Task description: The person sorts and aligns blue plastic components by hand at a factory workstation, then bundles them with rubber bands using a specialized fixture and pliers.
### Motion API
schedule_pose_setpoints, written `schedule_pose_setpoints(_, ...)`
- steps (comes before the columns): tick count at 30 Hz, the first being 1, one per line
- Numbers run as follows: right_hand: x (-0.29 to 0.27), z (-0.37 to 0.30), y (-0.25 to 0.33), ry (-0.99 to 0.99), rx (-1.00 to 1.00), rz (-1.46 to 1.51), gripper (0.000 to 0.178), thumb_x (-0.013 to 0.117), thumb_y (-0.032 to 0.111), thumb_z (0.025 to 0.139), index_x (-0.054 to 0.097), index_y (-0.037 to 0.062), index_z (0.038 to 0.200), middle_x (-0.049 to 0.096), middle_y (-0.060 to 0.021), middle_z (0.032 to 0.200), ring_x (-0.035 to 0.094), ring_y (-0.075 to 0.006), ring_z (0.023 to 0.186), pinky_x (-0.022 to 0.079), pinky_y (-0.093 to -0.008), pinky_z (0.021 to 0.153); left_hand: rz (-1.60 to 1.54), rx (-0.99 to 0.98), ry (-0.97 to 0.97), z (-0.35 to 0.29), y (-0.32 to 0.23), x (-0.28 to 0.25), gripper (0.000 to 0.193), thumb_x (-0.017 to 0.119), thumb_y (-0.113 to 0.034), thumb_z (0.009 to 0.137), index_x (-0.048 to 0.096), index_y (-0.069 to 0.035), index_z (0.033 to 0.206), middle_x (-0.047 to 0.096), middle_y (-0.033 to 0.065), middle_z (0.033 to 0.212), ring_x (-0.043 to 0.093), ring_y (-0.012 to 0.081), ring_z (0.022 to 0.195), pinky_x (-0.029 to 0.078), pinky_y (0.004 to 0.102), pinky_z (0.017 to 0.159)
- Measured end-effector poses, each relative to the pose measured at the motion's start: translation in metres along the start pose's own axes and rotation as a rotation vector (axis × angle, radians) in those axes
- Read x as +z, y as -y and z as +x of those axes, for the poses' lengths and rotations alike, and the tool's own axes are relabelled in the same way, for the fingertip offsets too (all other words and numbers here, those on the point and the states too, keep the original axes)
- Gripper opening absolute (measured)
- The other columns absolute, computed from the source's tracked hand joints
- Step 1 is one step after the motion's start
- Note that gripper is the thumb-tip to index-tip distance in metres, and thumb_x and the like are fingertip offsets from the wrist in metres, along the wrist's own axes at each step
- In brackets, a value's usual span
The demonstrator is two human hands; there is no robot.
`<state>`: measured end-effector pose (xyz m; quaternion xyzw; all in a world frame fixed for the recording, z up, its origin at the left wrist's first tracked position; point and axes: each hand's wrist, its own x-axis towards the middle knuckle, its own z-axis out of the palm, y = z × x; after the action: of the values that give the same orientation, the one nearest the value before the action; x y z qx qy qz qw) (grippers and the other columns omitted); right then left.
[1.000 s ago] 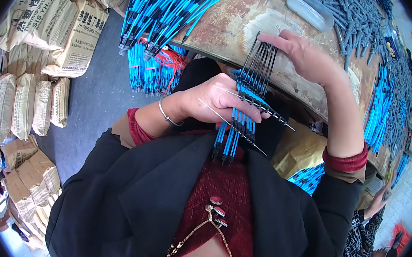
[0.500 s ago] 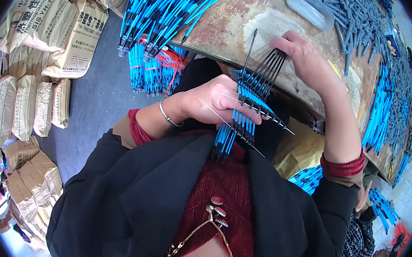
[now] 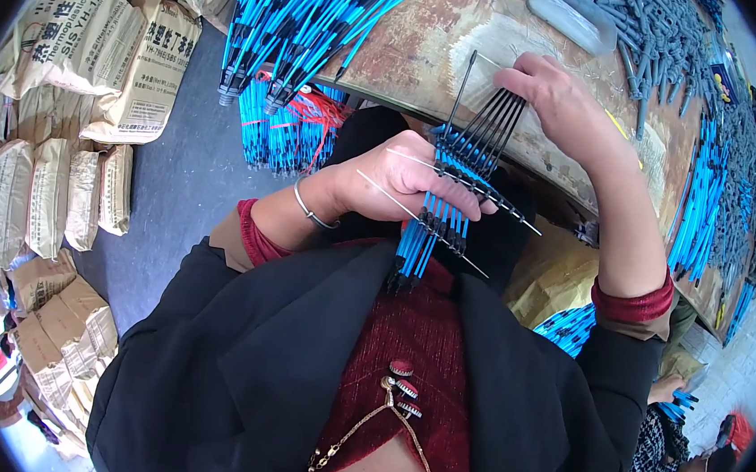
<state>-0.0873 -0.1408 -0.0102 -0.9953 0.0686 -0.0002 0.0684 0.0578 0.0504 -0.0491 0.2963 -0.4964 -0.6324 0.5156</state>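
My left hand (image 3: 414, 181) is closed round a bundle of blue rods with black joints (image 3: 433, 227), in front of my chest. Two thin pale wires (image 3: 386, 194) run crosswise through the bundle's black joints and stick out on both sides. At the bundle's far end, black rod ends (image 3: 496, 125) fan out up to my right hand (image 3: 540, 81), whose fingers are bent over their tips. One black rod (image 3: 464, 86) stands apart to the left. From its tip a fine pale strand leads to my right fingers; the fingertips are partly hidden.
A worn wooden table (image 3: 403, 54) lies ahead, with more blue rods (image 3: 312, 14), a clear plastic box (image 3: 572, 17) and a heap of grey parts (image 3: 660, 45). Tied blue bundles (image 3: 270, 132) lie below its left edge. Paper sacks (image 3: 145, 72) stand left. Another person's hand (image 3: 666, 390) shows lower right.
The fine strand now shows between the separate black rod's tip and my right hand. Both pale wires stick out farther on the left. At lower right, the other person's hand and blue rods have moved.
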Motion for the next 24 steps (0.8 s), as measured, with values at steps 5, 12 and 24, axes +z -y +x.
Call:
schedule_pose_setpoints(5,-0.001,0.001,0.000,0.001,-0.005,-0.012,0.030,0.044,-0.005,0.074,0.053,0.0065,0.100,0.053,-0.0140,0.090,0.054,-0.0333,0.091,0.046,-0.0386,0.076,0.008,-0.001,-0.007,0.001,0.001,-0.001,0.017,0.065,-0.010,0.078,0.067,-0.007,0.094,0.067,0.0090,0.097,0.064,0.0234,0.090,0.051,0.0305,0.078)
schedule_pose_setpoints(12,-0.002,0.005,-0.002,-0.004,-0.014,-0.029,0.029,0.044,-0.003,0.075,0.053,0.0066,0.100,0.053,-0.0137,0.091,0.055,-0.0334,0.090,0.046,-0.0382,0.075,0.068,0.093,0.025,0.004,0.003,-0.006,0.015,0.064,-0.008,0.077,0.067,-0.006,0.092,0.067,0.0096,0.096,0.065,0.0243,0.088,0.051,0.0305,0.077)
schedule_pose_setpoints(24,0.019,0.010,0.019,-0.121,-0.087,-0.382,0.036,0.049,0.003,0.073,0.053,0.0161,0.106,0.049,-0.0107,0.102,0.054,-0.0280,0.088,0.047,-0.0356,0.074,0.532,0.327,0.177,0.008,-0.002,-0.019,0.030,0.063,-0.018,0.080,0.063,0.004,0.101,0.064,0.0168,0.101,0.062,0.0211,0.094,0.049,0.0321,0.083)
